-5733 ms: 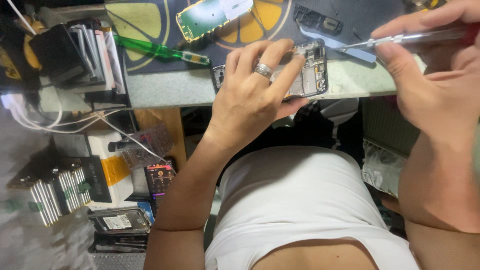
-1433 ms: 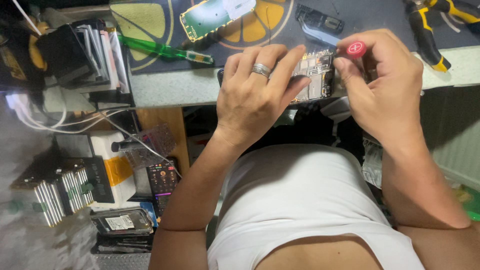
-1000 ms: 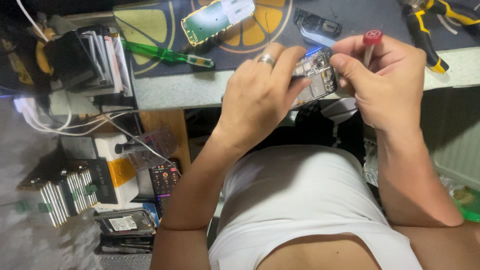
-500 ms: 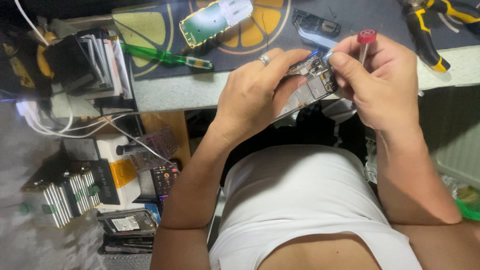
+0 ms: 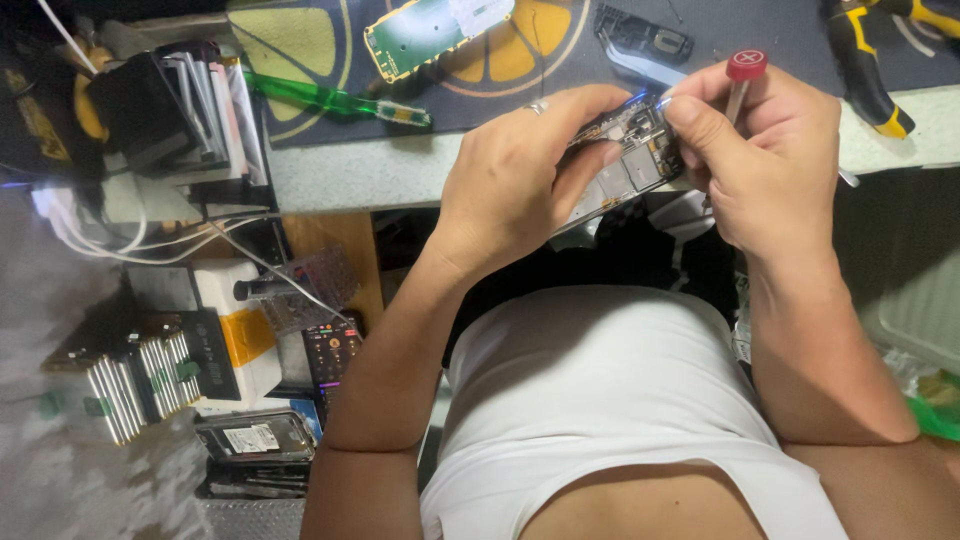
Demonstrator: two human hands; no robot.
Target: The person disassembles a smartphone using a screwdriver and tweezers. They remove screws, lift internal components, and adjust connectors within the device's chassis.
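Seen from the head camera, the left hand (image 5: 520, 185) pinched an opened phone (image 5: 625, 160) by its edges, lifted just off the front lip of the workbench (image 5: 400, 175), while the right hand (image 5: 765, 165) closed its fingers around a red-capped screwdriver (image 5: 742, 82) angled into the phone's exposed boards. To do this well, the left hand needed a firm, steady clamp (a green circuit board (image 5: 430, 30) and yellow-handled pliers (image 5: 870, 60) lay beyond), and the screwdriver tip, hidden behind fingers, wanted light, square pressure.

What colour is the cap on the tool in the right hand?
Red cap, seen in the head view, above the right hand.
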